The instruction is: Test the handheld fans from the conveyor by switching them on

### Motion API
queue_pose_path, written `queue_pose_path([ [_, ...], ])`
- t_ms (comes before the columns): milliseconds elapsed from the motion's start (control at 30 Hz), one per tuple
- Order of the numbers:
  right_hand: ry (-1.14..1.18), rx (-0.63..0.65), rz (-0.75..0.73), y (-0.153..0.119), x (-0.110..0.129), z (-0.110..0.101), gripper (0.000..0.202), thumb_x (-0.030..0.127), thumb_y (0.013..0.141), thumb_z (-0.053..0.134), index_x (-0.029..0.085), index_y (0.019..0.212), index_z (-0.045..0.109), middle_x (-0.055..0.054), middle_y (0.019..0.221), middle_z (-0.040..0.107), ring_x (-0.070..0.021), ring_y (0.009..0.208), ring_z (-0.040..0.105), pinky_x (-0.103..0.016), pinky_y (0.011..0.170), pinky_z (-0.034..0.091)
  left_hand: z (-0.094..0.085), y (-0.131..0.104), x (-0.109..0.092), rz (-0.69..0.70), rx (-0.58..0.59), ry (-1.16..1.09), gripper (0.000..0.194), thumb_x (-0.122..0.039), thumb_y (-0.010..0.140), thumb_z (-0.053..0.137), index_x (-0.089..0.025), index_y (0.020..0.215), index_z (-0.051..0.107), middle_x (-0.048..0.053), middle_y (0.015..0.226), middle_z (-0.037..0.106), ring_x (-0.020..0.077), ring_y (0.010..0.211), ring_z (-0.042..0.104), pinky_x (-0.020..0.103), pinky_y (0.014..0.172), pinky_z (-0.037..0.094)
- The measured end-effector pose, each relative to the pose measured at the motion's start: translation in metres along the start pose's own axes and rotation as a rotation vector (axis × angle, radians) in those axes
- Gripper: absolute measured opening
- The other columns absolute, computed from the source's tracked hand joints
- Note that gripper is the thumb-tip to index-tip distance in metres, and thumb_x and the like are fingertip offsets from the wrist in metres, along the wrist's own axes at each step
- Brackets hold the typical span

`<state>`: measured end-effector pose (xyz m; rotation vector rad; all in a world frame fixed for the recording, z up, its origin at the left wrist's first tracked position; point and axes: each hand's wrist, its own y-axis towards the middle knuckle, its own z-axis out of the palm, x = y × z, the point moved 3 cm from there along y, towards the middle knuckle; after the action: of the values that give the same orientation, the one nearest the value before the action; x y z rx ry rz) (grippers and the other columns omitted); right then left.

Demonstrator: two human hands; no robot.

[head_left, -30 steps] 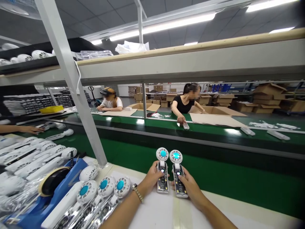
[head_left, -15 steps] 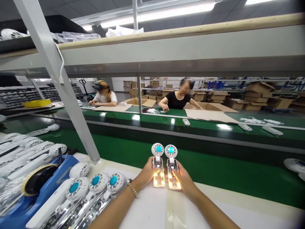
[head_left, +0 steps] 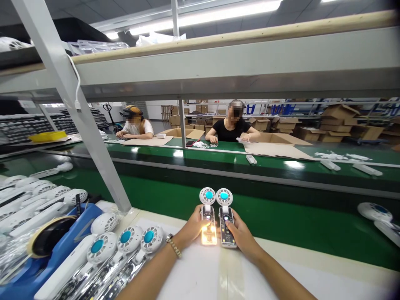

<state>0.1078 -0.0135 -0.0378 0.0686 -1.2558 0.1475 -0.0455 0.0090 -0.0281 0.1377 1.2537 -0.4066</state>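
Amber light [head_left: 208, 239] is shown by the left hand's [head_left: 193, 229] clasped fan [head_left: 208, 196], none by the twin [head_left: 224, 196] gripped in the right hand [head_left: 245, 236].

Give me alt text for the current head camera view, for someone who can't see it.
The left hand holds a small fan whose handle glows orange; beside it, the right hand holds a matching fan with no orange glow. Three similar fans lie at left near a blue tape dispenser; two people work across a green belt.
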Motion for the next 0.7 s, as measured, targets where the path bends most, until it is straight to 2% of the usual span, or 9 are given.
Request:
queue_pose_path([
  [233,-0.009,-0.003,-0.004,0.0014,-0.0017,-0.0018,0.056,0.042,0.071,0.062,0.023,0.119,0.039,-0.007,0.109,0.061,-0.027,0.101,0.057,-0.042,0.085,0.044,0.0018,-0.0003,-0.0021,0.001,0.008,-0.01,0.047,-0.012,0.064,0.061,-0.021,0.104,0.037,0.001,0.086,0.054,0.0186,0.083,0.06,0.039,0.079,0.044],
  [333,0.023,0.003,-0.001,0.0016,-0.0025,-0.0018,0.06,0.041,0.071,0.063,0.023,0.121,0.036,-0.007,0.108,0.061,-0.0261,0.1,0.057,-0.043,0.089,0.042,0.0008,-0.0008,-0.0021,0.007,0.019,-0.024,0.048,-0.012,0.063,0.063,-0.02,0.103,0.038,0.001,0.087,0.054,0.018,0.083,0.059,0.039,0.081,0.044],
  [500,0.038,0.069,-0.015,-0.002,0.0029,0.0023,0.056,0.039,0.071,0.064,0.023,0.118,0.038,-0.006,0.102,0.062,-0.0244,0.093,0.06,-0.041,0.084,0.046,0.0011,-0.0024,-0.0028,0.044,0.077,-0.051,0.055,-0.011,0.06,0.069,-0.019,0.104,0.038,0.004,0.094,0.054,0.019,0.085,0.059,0.04,0.081,0.044],
  [700,-0.012,0.102,-0.068,-0.0021,0.0044,0.0017,0.056,0.038,0.071,0.065,0.023,0.117,0.036,-0.005,0.098,0.06,-0.0239,0.091,0.06,-0.041,0.083,0.047,0.0009,-0.0024,-0.0028,0.048,0.088,-0.047,0.057,-0.012,0.06,0.071,-0.018,0.106,0.037,0.005,0.093,0.055,0.019,0.082,0.06,0.041,0.081,0.044],
])
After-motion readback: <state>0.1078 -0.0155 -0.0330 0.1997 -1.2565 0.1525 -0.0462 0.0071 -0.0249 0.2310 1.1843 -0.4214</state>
